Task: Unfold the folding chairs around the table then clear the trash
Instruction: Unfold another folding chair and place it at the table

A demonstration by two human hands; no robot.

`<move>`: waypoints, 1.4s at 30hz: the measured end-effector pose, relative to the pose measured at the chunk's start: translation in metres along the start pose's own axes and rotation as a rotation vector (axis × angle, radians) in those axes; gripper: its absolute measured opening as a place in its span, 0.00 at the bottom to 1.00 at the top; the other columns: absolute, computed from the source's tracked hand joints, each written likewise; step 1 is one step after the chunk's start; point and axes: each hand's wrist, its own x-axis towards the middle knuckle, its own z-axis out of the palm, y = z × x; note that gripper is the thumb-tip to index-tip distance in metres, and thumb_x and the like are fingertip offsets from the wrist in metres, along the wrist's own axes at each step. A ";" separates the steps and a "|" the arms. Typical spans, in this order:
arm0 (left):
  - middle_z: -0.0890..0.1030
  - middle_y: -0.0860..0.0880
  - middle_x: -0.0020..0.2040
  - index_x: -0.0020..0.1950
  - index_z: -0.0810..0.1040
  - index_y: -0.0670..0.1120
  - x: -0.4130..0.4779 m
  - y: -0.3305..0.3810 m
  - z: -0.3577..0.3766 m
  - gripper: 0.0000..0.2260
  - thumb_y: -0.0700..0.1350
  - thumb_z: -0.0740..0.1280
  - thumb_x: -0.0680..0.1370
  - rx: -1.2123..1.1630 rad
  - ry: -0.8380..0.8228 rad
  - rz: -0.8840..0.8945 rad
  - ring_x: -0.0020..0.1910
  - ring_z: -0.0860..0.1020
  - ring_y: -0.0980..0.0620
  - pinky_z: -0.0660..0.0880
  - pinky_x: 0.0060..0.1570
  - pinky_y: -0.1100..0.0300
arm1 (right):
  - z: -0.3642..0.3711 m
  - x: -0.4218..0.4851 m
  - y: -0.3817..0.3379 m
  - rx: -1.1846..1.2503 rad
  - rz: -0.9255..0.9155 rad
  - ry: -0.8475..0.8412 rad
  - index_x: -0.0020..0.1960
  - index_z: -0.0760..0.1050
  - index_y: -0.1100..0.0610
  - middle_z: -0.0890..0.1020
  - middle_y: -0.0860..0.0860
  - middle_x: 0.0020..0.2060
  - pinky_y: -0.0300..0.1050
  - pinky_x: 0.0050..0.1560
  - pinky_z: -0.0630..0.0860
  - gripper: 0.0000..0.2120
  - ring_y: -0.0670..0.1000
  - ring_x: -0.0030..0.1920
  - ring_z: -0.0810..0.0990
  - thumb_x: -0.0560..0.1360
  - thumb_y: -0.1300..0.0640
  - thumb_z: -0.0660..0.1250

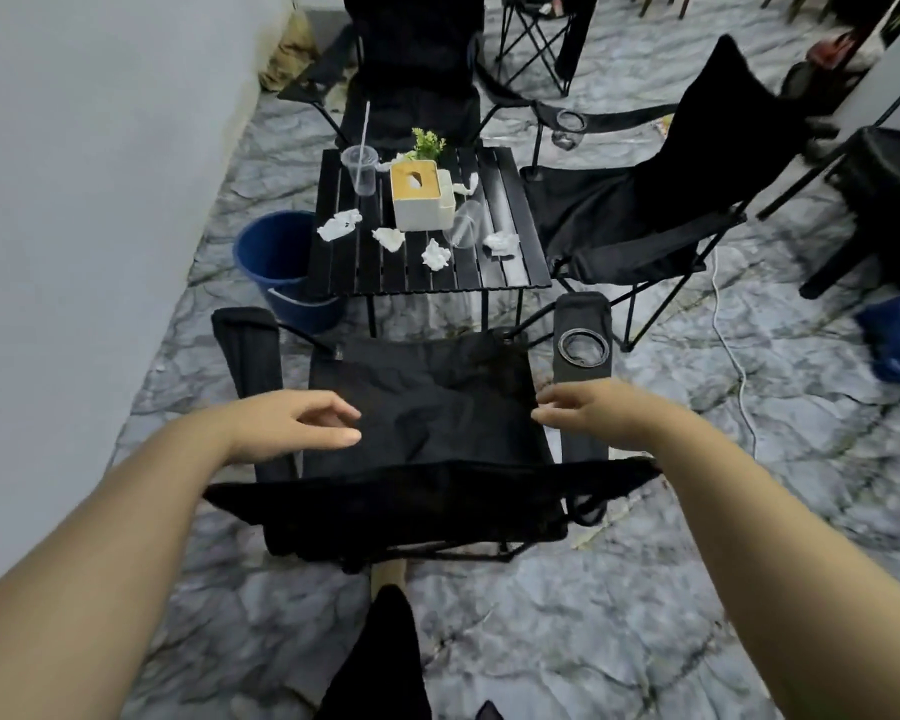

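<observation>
Hovering loosely open, left hand [302, 426] and right hand [593, 415] flank the chair seat [427, 402], gripping nothing.

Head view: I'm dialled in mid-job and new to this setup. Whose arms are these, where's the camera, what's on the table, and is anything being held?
There is no machine: a person's bare arms, filmed from a camera on their head looking down. The left hand and right hand hover open over the seat of the nearest black folding chair, holding nothing. Beyond stands a slatted black table with a tissue box, crumpled tissues, a lidded cup with a straw, a tipped clear cup and a small plant. A blue bucket sits beside it.
</observation>
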 end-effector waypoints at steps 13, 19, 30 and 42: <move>0.78 0.50 0.40 0.39 0.73 0.52 -0.038 -0.071 0.044 0.12 0.35 0.66 0.73 0.368 0.416 -0.108 0.43 0.76 0.50 0.71 0.41 0.57 | 0.045 -0.039 0.056 -0.376 0.063 0.207 0.42 0.68 0.56 0.75 0.55 0.39 0.44 0.37 0.64 0.06 0.56 0.40 0.72 0.71 0.67 0.58; 0.79 0.51 0.38 0.38 0.75 0.51 -0.029 -0.072 0.043 0.11 0.34 0.65 0.74 0.228 0.501 -0.061 0.39 0.76 0.55 0.72 0.38 0.60 | 0.050 -0.033 0.062 -0.284 0.112 0.320 0.39 0.66 0.57 0.72 0.54 0.35 0.47 0.32 0.62 0.05 0.57 0.37 0.70 0.70 0.66 0.58; 0.81 0.45 0.42 0.43 0.78 0.44 0.016 -0.054 0.001 0.08 0.33 0.63 0.74 0.207 0.521 -0.123 0.43 0.77 0.48 0.74 0.44 0.53 | 0.022 0.015 0.063 -0.293 0.123 0.357 0.43 0.69 0.60 0.74 0.56 0.39 0.48 0.37 0.68 0.04 0.58 0.39 0.73 0.71 0.67 0.58; 0.79 0.49 0.40 0.42 0.77 0.47 0.024 -0.054 -0.016 0.08 0.35 0.64 0.75 0.252 0.477 -0.151 0.43 0.77 0.51 0.73 0.42 0.56 | 0.007 0.035 0.054 -0.331 0.061 0.360 0.42 0.64 0.58 0.70 0.55 0.38 0.47 0.36 0.64 0.07 0.56 0.38 0.69 0.72 0.68 0.58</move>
